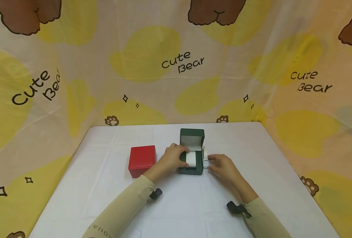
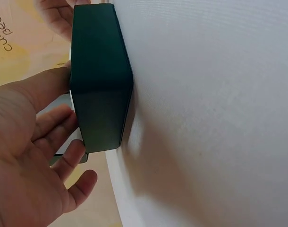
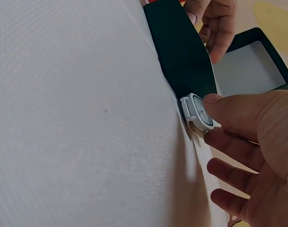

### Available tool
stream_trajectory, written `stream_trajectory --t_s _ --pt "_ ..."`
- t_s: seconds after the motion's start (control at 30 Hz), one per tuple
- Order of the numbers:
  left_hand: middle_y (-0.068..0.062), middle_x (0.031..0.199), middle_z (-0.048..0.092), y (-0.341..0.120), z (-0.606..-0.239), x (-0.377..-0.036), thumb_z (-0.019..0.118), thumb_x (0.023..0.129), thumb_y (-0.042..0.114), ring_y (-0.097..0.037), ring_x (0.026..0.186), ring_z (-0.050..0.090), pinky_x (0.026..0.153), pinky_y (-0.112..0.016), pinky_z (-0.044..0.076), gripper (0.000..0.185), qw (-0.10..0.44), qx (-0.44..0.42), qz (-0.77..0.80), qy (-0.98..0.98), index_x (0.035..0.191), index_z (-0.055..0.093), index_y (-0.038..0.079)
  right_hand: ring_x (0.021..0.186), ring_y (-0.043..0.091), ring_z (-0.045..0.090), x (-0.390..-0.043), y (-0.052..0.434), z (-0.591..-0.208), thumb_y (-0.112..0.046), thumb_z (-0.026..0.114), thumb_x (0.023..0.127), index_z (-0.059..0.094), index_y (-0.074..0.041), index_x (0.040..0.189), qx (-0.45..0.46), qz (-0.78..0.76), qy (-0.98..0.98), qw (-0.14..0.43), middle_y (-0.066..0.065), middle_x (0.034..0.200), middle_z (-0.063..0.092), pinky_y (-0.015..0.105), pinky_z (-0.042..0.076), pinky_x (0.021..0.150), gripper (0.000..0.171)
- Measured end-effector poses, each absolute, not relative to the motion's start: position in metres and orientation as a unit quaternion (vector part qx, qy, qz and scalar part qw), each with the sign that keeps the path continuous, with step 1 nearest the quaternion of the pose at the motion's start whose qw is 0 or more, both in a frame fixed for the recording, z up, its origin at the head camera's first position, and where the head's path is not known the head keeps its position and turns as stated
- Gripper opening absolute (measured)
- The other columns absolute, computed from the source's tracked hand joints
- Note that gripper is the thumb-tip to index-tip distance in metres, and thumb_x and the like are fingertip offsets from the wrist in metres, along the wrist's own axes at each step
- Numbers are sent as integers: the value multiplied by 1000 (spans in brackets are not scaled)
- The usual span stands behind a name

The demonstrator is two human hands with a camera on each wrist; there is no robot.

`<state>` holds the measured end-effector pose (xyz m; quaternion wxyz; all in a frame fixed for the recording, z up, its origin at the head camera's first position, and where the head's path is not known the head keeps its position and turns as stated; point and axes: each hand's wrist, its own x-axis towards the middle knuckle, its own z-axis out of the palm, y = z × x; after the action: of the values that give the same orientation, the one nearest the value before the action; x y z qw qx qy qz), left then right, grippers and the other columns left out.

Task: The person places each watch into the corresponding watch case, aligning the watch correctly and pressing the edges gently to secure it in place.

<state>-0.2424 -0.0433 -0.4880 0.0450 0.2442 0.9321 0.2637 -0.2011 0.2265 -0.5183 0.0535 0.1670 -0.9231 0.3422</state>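
Note:
A green watch box (image 1: 199,171) stands with its lid raised, a white cushion (image 1: 191,159) inside. My left hand (image 1: 173,157) reaches over its left side, thumb and fingers pinching the cushion at opposite edges; the left wrist view shows the box wall (image 2: 100,52) hiding the fingertips. A wristwatch (image 1: 205,163) with a pale strap lies on the table against the box's right side. My right hand (image 1: 223,166) pinches the watch case (image 3: 199,113), thumb at its face and index finger at its lower edge. The other right fingers are spread apart.
A closed red box (image 1: 142,161) sits left of the green box, near the left forearm. The white-covered table (image 1: 176,211) ends at a patterned curtain (image 1: 152,66) behind. Black camera mounts (image 1: 237,209) are strapped at both wrists.

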Motion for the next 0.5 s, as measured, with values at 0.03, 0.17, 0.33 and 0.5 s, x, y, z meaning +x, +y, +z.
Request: stream_trajectory --t_s 0.03,0.17,0.33,0.5 --pt "-1 126 68 -43 -488 -243 89 79 31 -24 120 51 100 -45 40 57 44 247 265 931 130 69 17 120 37 62 -201 226 -519 -14 82 84 71 -2 123 163 342 -924 50 13 119 73 57 44 106 42" --pt "-2 127 67 -42 -488 -245 89 78 29 -24 119 51 100 -44 39 57 49 259 257 930 129 67 15 121 38 61 -201 225 -522 -14 82 85 70 -2 125 147 337 -929 35 14 121 72 57 43 107 44" --pt "-3 127 66 -41 -487 -247 88 78 33 -23 119 50 97 -42 40 60 50 272 224 935 131 66 15 121 36 62 -203 222 -521 -15 83 85 70 -2 126 127 334 -934 23 12 120 73 55 44 108 44" --pt "-3 125 68 -38 -485 -249 88 77 35 -22 115 51 92 -41 40 62 36 290 182 939 131 67 15 118 33 64 -206 219 -519 -15 82 84 71 -2 125 111 335 -935 20 11 116 74 53 46 106 44"
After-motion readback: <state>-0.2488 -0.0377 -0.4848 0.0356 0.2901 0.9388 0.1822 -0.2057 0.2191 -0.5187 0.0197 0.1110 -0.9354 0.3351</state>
